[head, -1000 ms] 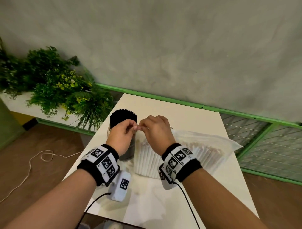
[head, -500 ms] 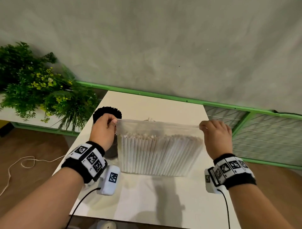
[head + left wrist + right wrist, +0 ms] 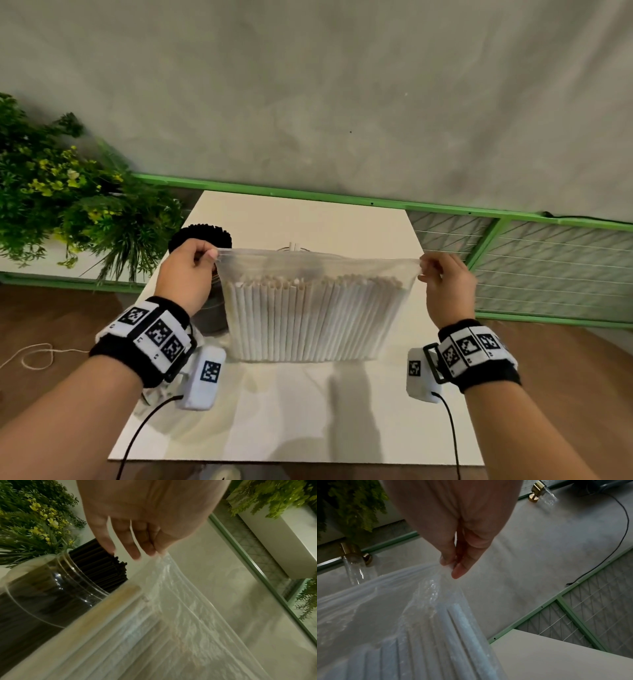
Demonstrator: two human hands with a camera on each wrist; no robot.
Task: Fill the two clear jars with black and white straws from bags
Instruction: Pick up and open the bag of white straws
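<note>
Fingers of the left hand (image 3: pixel 186 270) and right hand (image 3: pixel 445 279) pinch opposite top corners of the clear plastic bag of white straws (image 3: pixel 310 318), upright mid-table (image 3: pixel 308 411) beside the black-straw jar (image 3: pixel 42 588). Better to keep tension even, so the straws stay upright.

Indoor room, grey wall (image 3: pixel 308 85), white table (image 3: pixel 308 411), green railing (image 3: pixel 342 198), plants (image 3: pixel 68 198)

The clear bag (image 3: pixel 315 301) hides most of the second jar (image 3: pixel 294 247) behind it.
</note>
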